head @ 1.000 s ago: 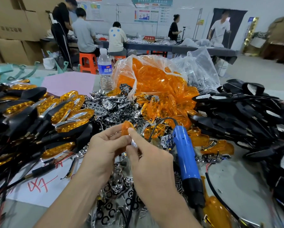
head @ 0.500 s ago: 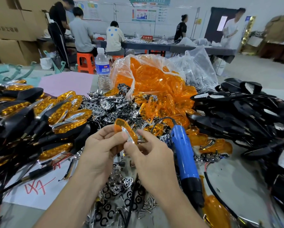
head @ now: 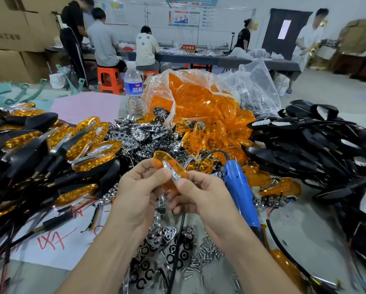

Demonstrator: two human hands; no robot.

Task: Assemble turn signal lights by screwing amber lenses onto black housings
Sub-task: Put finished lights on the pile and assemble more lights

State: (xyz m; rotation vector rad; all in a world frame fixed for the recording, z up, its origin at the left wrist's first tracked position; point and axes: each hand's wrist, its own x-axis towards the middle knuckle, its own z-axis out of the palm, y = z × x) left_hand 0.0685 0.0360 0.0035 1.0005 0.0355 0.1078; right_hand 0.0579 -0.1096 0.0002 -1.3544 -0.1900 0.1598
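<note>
Both hands hold one amber lens (head: 167,164) above the table's middle. My left hand (head: 139,187) pinches its left side. My right hand (head: 201,194) grips a chrome strip (head: 173,174) lying across the lens. A blue electric screwdriver (head: 239,187) lies just right of my right hand. Black housings (head: 317,145) with wires are piled at the right. A clear bag of amber lenses (head: 199,102) sits behind. Loose screws (head: 205,253) lie on the table under my wrists.
Finished lights (head: 57,145) with amber lenses and black bodies are heaped at the left. Chrome reflector plates (head: 139,134) lie in the middle, a water bottle (head: 133,90) stands behind them. Several people work at a far table (head: 230,60). Cardboard boxes (head: 10,39) stack at back left.
The lens has been turned in my fingers so its broad amber face and the chrome strip show. My hands have stayed in about the same place.
</note>
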